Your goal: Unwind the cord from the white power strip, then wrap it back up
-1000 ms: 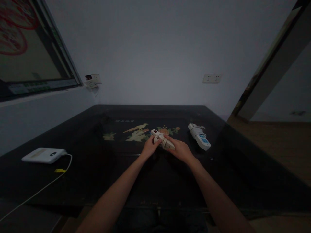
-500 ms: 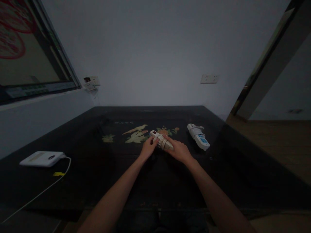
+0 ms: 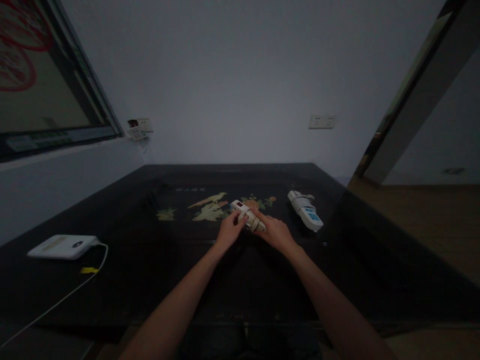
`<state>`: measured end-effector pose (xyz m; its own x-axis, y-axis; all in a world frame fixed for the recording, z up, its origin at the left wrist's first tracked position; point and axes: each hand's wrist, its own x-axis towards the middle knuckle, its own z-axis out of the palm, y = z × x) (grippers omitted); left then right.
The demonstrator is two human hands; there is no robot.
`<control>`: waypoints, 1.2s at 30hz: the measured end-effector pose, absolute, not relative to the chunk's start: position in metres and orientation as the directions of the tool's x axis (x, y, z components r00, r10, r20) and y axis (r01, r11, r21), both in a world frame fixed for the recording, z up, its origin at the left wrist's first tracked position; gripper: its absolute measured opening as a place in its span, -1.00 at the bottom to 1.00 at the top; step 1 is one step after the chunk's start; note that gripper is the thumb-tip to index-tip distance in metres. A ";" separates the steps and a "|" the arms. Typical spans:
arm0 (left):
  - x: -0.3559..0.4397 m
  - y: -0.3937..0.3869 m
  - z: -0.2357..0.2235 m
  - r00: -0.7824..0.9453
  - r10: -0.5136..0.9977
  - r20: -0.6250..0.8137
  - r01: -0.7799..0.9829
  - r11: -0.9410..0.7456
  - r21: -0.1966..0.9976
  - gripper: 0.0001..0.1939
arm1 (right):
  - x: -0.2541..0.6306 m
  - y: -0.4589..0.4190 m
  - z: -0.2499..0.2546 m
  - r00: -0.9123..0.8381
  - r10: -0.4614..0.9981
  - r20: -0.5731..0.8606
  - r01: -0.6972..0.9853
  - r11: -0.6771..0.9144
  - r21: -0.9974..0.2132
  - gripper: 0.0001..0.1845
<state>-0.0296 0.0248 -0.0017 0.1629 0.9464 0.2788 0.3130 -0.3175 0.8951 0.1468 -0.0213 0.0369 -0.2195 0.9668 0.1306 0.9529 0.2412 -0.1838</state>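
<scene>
Between my hands, over the middle of the dark table, is a white power strip (image 3: pixel 238 204) with its cord (image 3: pixel 253 222) wound around it. It lies at a slant, its end with a dark red switch pointing up and left. My left hand (image 3: pixel 230 230) is closed, thumb and fingers pinching the strip's left side by the cord. My right hand (image 3: pixel 276 232) wraps the lower right end, fingers along the far side of the wound cord. A second white power strip (image 3: pixel 310 218) with blue socket panels and a wrapped grey cord lies to the right of my right hand.
The black table (image 3: pixel 150 290) carries a painted bird (image 3: pixel 212 199) and flowers. At left lie a white power bank-like box (image 3: pixel 62 247) with a cable (image 3: pixel 71 291) running off the front edge, and a yellow tag (image 3: pixel 89 270). A wall socket (image 3: pixel 321 121) is behind.
The held power strip has turned slightly in my hands, showing more of its wound cord. Both hands keep their hold. The view has shifted very slightly.
</scene>
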 end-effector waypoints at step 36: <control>-0.053 0.025 0.025 0.073 0.899 0.432 0.596 -0.386 0.704 -0.77 | 0.153 -0.018 0.040 -0.268 0.952 0.145 0.948 0.288 -0.135 -0.32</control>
<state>-0.0527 0.0254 0.0254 0.0725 0.8990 0.4319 0.5958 -0.3863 0.7041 0.1527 -0.0184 0.0395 -0.2684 0.9523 0.1451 0.9481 0.2878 -0.1351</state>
